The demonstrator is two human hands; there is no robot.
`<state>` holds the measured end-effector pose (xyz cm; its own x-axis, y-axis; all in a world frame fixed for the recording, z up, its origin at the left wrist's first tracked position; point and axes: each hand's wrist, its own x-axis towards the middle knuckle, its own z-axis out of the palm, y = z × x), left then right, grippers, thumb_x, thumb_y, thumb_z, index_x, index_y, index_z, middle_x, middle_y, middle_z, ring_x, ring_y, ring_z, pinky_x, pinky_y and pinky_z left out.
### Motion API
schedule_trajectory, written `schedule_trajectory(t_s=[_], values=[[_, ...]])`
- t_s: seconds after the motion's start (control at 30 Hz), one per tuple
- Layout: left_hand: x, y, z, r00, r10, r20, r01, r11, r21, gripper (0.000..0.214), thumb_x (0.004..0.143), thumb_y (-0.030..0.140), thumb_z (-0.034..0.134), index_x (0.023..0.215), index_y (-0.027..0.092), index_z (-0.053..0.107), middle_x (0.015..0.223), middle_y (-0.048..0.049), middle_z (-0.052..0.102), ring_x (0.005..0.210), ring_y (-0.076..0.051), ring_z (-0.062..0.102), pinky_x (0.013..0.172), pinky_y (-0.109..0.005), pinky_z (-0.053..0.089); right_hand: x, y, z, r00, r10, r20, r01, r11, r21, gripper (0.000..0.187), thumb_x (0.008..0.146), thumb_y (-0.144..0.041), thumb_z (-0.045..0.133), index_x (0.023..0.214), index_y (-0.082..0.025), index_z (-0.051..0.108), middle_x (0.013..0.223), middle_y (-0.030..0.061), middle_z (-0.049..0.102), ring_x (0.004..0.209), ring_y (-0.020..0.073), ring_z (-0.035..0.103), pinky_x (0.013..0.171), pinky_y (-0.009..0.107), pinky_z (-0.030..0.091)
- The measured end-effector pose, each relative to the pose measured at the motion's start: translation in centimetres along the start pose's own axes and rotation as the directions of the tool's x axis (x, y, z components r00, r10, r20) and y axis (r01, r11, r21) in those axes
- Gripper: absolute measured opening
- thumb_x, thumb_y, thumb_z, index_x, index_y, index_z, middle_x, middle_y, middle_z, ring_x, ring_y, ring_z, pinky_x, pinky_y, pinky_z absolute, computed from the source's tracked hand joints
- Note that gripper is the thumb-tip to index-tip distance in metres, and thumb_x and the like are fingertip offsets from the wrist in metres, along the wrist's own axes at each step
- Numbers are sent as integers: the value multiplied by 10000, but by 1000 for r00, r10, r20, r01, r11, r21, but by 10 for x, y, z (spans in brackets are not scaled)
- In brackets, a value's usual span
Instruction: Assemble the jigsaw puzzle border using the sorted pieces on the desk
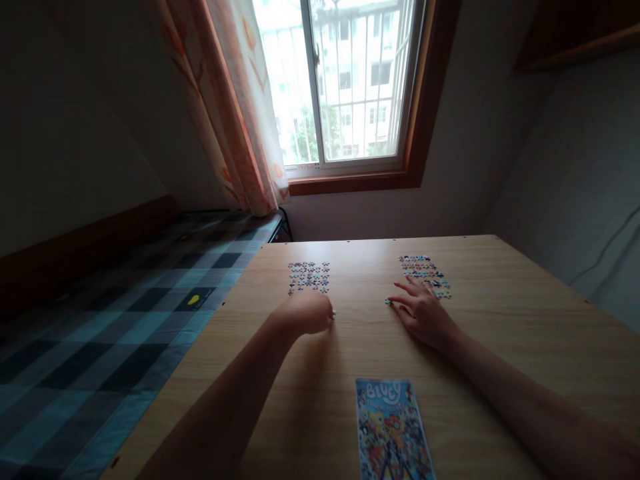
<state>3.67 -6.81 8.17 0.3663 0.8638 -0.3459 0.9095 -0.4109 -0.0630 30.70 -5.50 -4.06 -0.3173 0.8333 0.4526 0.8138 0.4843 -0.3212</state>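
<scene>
On a light wooden table (500,320), my left hand (310,312) is closed in a pinch on a small puzzle piece (333,315), just below a cluster of joined puzzle pieces (309,277). My right hand (423,312) lies flat with fingers spread. Its fingertips touch a loose puzzle piece (387,301) and the lower edge of a second cluster of puzzle pieces (425,273). A colourful picture card (393,430) reading "Bluey" lies near the table's front edge between my forearms.
A bed with a blue and black checked cover (100,340) runs along the table's left side. A window (350,87) with an orange-patterned curtain (235,113) is behind the table. Walls close the right and far sides.
</scene>
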Motion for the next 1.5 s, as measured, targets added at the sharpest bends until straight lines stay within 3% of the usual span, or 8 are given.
schedule_trajectory(t_s=[0.1, 0.23, 0.4, 0.57, 0.73, 1.0, 1.33, 1.5], values=[[8, 28, 12, 987, 90, -134, -89, 996, 15, 227, 834, 272, 575, 896, 234, 789, 905, -82, 758, 845, -245, 687, 738, -323, 508, 1, 0, -1, 1000, 14, 6, -14, 1000, 0, 366, 864, -168, 510, 1152, -263, 714, 1386, 73, 581, 1421, 342, 359, 1127, 657, 255], [21, 46, 31, 925, 216, -312, -230, 973, -11, 201, 857, 329, 600, 821, 208, 756, 912, -76, 739, 797, -224, 674, 712, -312, 502, 2, -1, -3, 999, 41, 7, -41, 999, -6, 404, 854, -152, 503, 1198, -246, 693, 1386, 82, 579, 1417, 331, 365, 1137, 631, 266], [30, 46, 44, 881, 259, -395, -314, 946, -81, 135, 840, 278, 633, 885, 236, 753, 934, -51, 728, 818, -204, 662, 742, -303, 508, 2, -2, -4, 998, 52, 23, -51, 998, -22, 332, 890, -202, 495, 1128, -244, 722, 1382, 79, 581, 1421, 349, 349, 1133, 659, 241], [38, 42, 54, 840, 294, -456, -391, 911, -133, 220, 861, 181, 593, 958, 268, 771, 960, -29, 737, 858, -188, 662, 796, -303, 514, 3, -5, -6, 996, 52, 67, -50, 998, -33, 306, 915, -229, 494, 1113, -269, 724, 1405, 69, 561, 1436, 344, 325, 1135, 679, 209], [47, 36, 65, 822, 210, -530, -374, 900, -224, 268, 857, 151, 579, 1040, 246, 750, 1009, -29, 730, 833, -168, 659, 796, -292, 520, 3, -6, -8, 996, 72, 59, -70, 997, -36, 327, 907, -229, 518, 1167, -268, 713, 1471, 95, 491, 1450, 344, 306, 1157, 650, 204], [52, 32, 67, 841, 222, -494, -388, 883, -265, 214, 868, 276, 620, 1017, 296, 774, 1041, -19, 701, 765, -137, 643, 775, -260, 506, 4, -2, -6, 997, 67, 31, -65, 997, -44, 306, 899, -232, 534, 1128, -267, 734, 1478, 88, 482, 1453, 345, 298, 1155, 652, 214], [51, 43, 58, 868, 162, -469, -324, 901, -287, 197, 850, 257, 612, 967, 265, 771, 1026, -23, 703, 773, -148, 647, 774, -270, 513, 4, -2, -7, 998, 18, 61, -16, 999, -39, 279, 921, -250, 516, 1069, -276, 751, 1475, 70, 492, 1449, 334, 302, 1147, 680, 192], [64, 48, 56, 848, 135, -512, -312, 909, -277, 205, 857, 259, 602, 980, 238, 766, 1040, -40, 700, 792, -163, 653, 801, -288, 519, 5, -1, -8, 997, 13, 80, -10, 999, -42, 284, 926, -272, 522, 1094, -294, 750, 1480, 68, 489, 1445, 341, 311, 1141, 688, 198]])
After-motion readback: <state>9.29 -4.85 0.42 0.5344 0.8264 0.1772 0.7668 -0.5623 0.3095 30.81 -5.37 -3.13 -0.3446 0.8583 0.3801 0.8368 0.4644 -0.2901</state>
